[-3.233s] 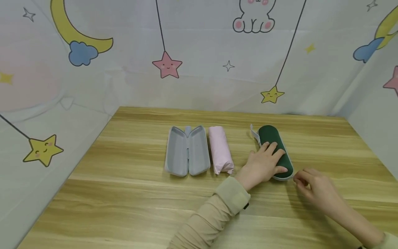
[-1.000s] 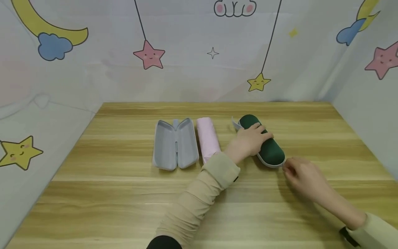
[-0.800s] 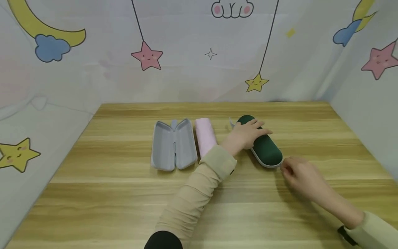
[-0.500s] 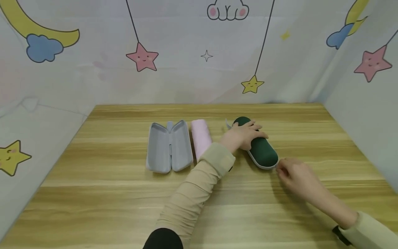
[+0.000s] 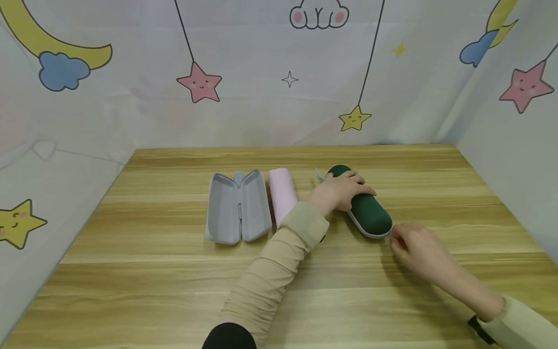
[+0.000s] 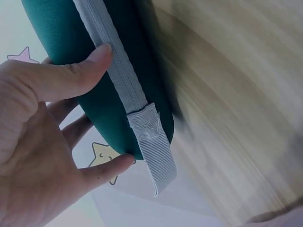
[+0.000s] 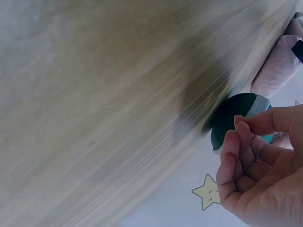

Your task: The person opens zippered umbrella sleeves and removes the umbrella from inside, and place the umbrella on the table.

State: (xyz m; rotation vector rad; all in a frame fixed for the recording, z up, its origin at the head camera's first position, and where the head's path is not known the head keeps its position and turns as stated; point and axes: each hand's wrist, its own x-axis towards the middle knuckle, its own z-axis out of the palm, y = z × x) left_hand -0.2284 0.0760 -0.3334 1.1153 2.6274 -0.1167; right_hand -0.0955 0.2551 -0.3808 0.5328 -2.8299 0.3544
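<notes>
A dark green zip case with a grey zip band lies slanted on the right half of the table. My left hand holds its far half, thumb on the zip band and fingers spread over the other side. A grey fabric loop sticks out at the case's far end. At the near end, my right hand has thumb and fingertips pinched together by the zip band; the zipper pull between them is hidden. The right wrist view shows the same pinch of the right hand in front of the case's end.
Left of the case lies a pink wrapped roll, partly covered by the left sleeve. Beside it, a grey hinged hard case stands opened flat. A printed curtain borders the wooden table.
My left hand has shifted from the case's near half to its far half, and the case has turned more slantwise. My right hand stays at the near end. The head view has shifted.
</notes>
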